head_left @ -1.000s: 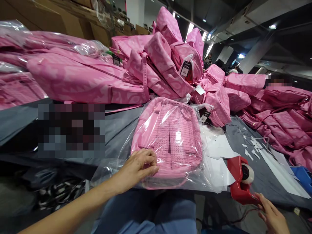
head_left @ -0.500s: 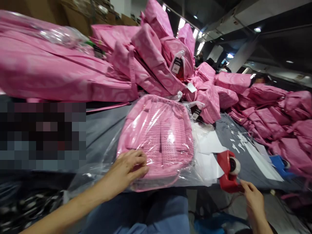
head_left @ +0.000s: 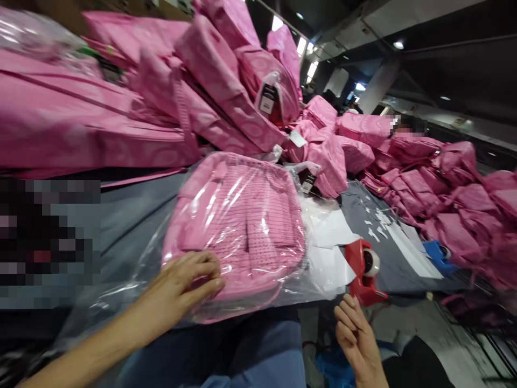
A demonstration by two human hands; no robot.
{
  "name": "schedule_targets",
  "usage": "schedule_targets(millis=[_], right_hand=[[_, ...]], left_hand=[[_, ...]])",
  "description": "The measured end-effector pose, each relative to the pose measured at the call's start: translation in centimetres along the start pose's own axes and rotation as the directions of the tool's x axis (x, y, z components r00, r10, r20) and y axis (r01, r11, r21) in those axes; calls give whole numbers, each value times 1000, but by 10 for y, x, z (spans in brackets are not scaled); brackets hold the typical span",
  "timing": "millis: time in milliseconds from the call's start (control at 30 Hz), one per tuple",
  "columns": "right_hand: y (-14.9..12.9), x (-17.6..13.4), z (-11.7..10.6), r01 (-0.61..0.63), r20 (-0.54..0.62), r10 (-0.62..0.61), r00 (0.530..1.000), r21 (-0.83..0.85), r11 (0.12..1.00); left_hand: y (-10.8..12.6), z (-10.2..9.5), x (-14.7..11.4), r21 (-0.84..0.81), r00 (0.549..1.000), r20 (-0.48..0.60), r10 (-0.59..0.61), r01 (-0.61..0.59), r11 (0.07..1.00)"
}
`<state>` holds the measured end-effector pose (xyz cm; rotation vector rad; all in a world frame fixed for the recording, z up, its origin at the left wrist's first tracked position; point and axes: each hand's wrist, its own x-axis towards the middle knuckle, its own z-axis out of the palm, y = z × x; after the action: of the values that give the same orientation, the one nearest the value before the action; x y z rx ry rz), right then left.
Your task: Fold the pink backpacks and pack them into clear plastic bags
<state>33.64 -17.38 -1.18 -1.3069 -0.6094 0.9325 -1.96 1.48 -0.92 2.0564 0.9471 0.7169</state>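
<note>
**A:** Head camera question: what's going on at this packing bench? I'm seeing a left hand (head_left: 189, 280) lying on a pink backpack (head_left: 242, 215) that's sitting inside a clear plastic bag (head_left: 133, 280).

**B:** Yeah, that hand isn't gripping anything. The fingers are lying spread and slightly bent, pressing down on the near corner of the backpack through the plastic. The backpack is lying flat on the grey table (head_left: 129, 215), right at the near edge, with the loose open end of the bag trailing toward the person.

**A:** And the right hand (head_left: 357, 337)?

**B:** It's hanging empty, fingers loosely curled, holding nothing. It's hovering just below and in front of the red tape dispenser (head_left: 363, 269), near it but not touching. The dispenser is sitting at the table edge beside some white paper sheets (head_left: 331, 231).

**A:** So which step would you call this?

**B:** My read is the pinning-down bit of bagging, with one hand steadying the backpack while the bag mouth is lying unsealed. Closing it would call for folding that loose plastic flat and getting a proper grip on the dispenser.

**A:** Background?

**B:** A big pile of pink backpacks (head_left: 226, 81) is stacking up behind, with hang tags (head_left: 269, 98) dangling off them.
</note>
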Motion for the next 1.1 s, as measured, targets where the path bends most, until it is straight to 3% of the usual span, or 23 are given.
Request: schedule_targets(millis=[67, 133, 167, 233, 300, 333, 400, 467, 500, 567, 667, 733, 767, 800, 833, 867, 900, 967, 1000, 1033, 1100], right_hand=[[-21, -3, 24, -31, 214, 17, 977, 62, 998], [-50, 4, 51, -30, 467, 54, 883, -58, 998], [-65, 12, 68, 4, 600, 106, 793, -180, 984], [-92, 33, 105, 180, 789, 279, 547, -437, 881], [-108, 56, 143, 398, 823, 455, 341, -565, 723], [-112, 68, 159, 481, 808, 522, 273, -585, 653], [-113, 86, 185, 596, 771, 609, 188, -582, 553], [-106, 97, 202, 708, 740, 652, 166, -550, 443], [-102, 100, 208, 763, 726, 659, 196, -535, 362], [-93, 101, 215, 839, 704, 640, 309, -519, 166], [-85, 101, 211, 799, 655, 526, 543, -595, -84], [-82, 103, 197, 737, 635, 413, 653, -659, -152], [-82, 104, 186, 718, 648, 329, 687, -675, -168], [-82, 103, 174, 725, 691, 223, 688, -667, -173], [-81, 101, 162, 762, 759, 100, 644, -626, -165], [-80, 98, 150, 816, 830, -26, 557, -553, -167], [-77, 92, 139, 873, 893, -123, 433, -450, -190], [-67, 78, 124, 940, 974, -149, 174, -209, -270], [-60, 72, 119, 945, 991, -100, 93, -119, -305], [-52, 66, 116, 940, 998, -48, 51, -64, -334], [-36, 62, 113, 930, 999, 16, 37, -29, -366]], left_hand=[[5, -2, 1, 17, 999, 20, -27, 27, 999], [10, -3, 3, 33, 997, 23, -67, 66, 997], [13, -3, 3, 39, 996, 27, -79, 78, 996], [16, -4, 4, 45, 996, 17, -89, 88, 995], [18, -4, 4, 47, 996, 6, -85, 84, 995], [19, -4, 3, 48, 997, 1, -79, 79, 996], [19, -3, 3, 48, 997, -2, -71, 71, 996], [19, -3, 2, 43, 997, 2, -80, 80, 996], [19, -3, 2, 42, 997, 6, -82, 82, 996], [19, -4, 2, 38, 998, 8, -67, 67, 997], [20, -4, 1, 31, 1000, 8, -27, 27, 999], [20, -5, 0, 26, 1000, 11, -28, 28, 999], [20, -5, 0, 23, 999, 15, -35, 35, 999], [20, -5, -1, 19, 999, 17, -42, 41, 999], [20, -6, -1, 15, 999, 17, -45, 45, 999], [20, -6, -1, 13, 999, 18, -46, 46, 999], [20, -6, -1, 14, 999, 15, -45, 44, 999], [21, -5, 0, 22, 999, 12, -40, 40, 999], [21, -5, 1, 27, 999, 16, -45, 44, 999], [21, -5, 2, 36, 998, 22, -55, 54, 998], [21, -6, 3, 51, 996, 45, -81, 78, 996]])
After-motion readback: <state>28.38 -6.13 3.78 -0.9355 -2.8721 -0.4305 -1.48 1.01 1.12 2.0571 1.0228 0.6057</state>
